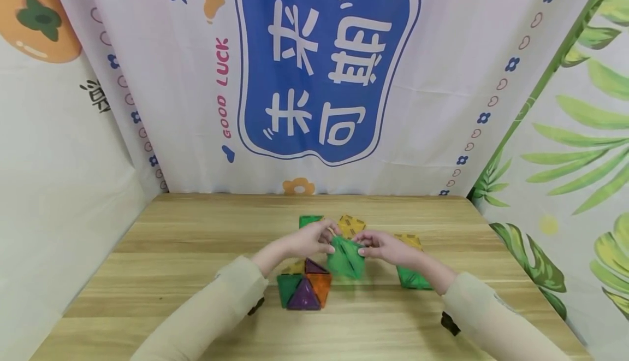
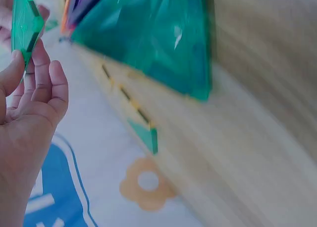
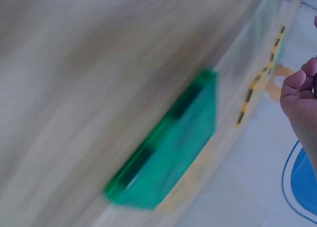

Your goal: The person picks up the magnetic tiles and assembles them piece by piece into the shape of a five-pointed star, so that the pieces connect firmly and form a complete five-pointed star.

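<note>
Cluster: a cluster of translucent purple, orange, green and yellow plastic tiles [image 1: 304, 295] is set on the pale wood-grain worktop [image 1: 196, 224]; it stands without being held, so both hands can be given to another piece.
Green piece: a translucent green plastic piece with a dark diagonal line [image 1: 345, 264] is held just right of the cluster; whether the two touch cannot be told.
Left grip: the piece's edge on the cluster's side is pinched between thumb and fingers by the left hand [image 1: 313, 239].
Right grip: the opposite edge, farther from the cluster, is pinched by the right hand [image 1: 385, 245].
Reason for the hold: opposite edges seem to be chosen so that the piece is steadied and its face left uncovered.
Spare tiles: a green tile [image 1: 309, 220] and a yellow tile [image 1: 352, 225] are placed beyond the cluster, another yellow tile [image 1: 410, 238] and green tile [image 1: 415, 279] well right of it, probably for easy reach.
</note>
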The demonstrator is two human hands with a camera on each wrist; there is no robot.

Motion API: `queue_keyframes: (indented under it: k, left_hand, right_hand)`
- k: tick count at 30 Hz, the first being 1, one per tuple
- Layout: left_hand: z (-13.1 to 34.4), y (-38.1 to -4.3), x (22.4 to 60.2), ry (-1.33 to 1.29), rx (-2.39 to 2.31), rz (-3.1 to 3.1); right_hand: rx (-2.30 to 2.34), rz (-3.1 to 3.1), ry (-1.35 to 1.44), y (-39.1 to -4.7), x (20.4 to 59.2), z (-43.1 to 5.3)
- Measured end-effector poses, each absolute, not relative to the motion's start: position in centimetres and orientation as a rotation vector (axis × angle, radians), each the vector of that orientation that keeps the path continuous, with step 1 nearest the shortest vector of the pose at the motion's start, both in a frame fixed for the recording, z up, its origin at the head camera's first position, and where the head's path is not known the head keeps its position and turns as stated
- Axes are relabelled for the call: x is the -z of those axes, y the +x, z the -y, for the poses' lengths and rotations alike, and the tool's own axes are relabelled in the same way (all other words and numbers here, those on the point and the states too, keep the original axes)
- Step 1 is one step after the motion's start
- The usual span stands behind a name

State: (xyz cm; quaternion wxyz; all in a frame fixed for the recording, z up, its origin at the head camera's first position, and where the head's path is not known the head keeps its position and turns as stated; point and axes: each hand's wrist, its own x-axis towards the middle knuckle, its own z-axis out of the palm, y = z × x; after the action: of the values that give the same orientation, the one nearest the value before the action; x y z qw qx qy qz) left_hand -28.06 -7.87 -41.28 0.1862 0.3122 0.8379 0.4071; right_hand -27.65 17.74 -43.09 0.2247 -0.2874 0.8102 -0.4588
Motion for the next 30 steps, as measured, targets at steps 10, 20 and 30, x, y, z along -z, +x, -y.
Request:
queue_keyframes:
  k: [10,20,30]
  left_hand:
    - [12.4,-28.9,39.6,0.811,-1.276,-2.338]
    - [17.3,-28.9,41.2,0.862,-1.298,-2.370]
    - [20.1,-28.8,42.8,0.840,-1.331,-2.330]
  right_hand:
    - [1.348,-2.173,-0.785,-28.9,42.3,-12.8]
    - [1.417,-2.164,-0.749,-29.8,43.7,-7.6]
    - [1.368,-2.224,-0.682,-30.3,44.5,-4.8]
